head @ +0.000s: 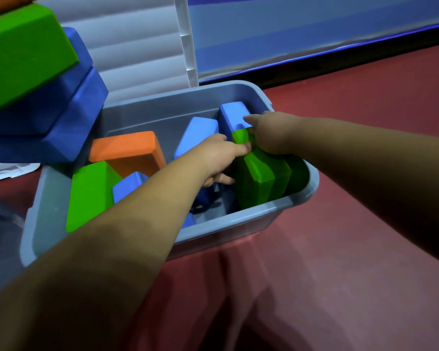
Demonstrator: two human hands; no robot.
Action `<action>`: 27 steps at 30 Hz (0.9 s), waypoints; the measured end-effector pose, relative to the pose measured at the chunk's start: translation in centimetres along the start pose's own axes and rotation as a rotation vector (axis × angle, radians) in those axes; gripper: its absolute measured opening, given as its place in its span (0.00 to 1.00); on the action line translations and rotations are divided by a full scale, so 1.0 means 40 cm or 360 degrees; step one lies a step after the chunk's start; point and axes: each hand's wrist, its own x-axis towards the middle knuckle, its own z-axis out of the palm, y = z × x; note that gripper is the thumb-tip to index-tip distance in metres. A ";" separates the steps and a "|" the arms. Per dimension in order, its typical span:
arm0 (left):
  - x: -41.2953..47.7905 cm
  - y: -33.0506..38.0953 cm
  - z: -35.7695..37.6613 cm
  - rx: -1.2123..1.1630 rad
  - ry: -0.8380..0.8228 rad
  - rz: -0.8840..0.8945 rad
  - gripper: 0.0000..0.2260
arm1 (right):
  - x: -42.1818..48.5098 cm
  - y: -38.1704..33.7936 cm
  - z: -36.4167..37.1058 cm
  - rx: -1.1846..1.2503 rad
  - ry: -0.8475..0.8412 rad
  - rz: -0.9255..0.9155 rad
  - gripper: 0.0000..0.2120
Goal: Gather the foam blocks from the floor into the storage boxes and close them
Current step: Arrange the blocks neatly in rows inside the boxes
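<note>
As it stands at the right end of the storage box point(238, 218), the green foam block point(261, 178) is gripped from both sides — left hand point(219, 157) curled on its left face; right hand point(270, 134) clasped over its top.

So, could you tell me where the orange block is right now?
In the head view, the orange block lies inside the grey storage box, on its left side, just behind a green block.
</note>
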 end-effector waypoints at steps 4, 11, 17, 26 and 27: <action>-0.010 0.012 -0.001 0.0017 -0.0075 -0.0079 0.21 | -0.010 -0.009 -0.007 -0.0078 -0.0048 -0.0049 0.28; -0.039 0.008 -0.008 0.0161 -0.0247 -0.0146 0.12 | -0.019 0.010 -0.071 0.0056 0.0089 0.0039 0.15; -0.021 0.008 0.011 0.0232 -0.0172 -0.0046 0.19 | 0.003 0.029 -0.060 0.0263 0.0057 0.0109 0.08; 0.007 -0.033 0.074 0.0353 -0.0009 -0.0061 0.50 | 0.025 0.010 -0.018 -0.0047 -0.0250 0.0209 0.16; 0.001 -0.030 0.075 0.0375 -0.0012 -0.0067 0.50 | 0.016 0.006 -0.015 -0.0084 -0.0205 0.0210 0.17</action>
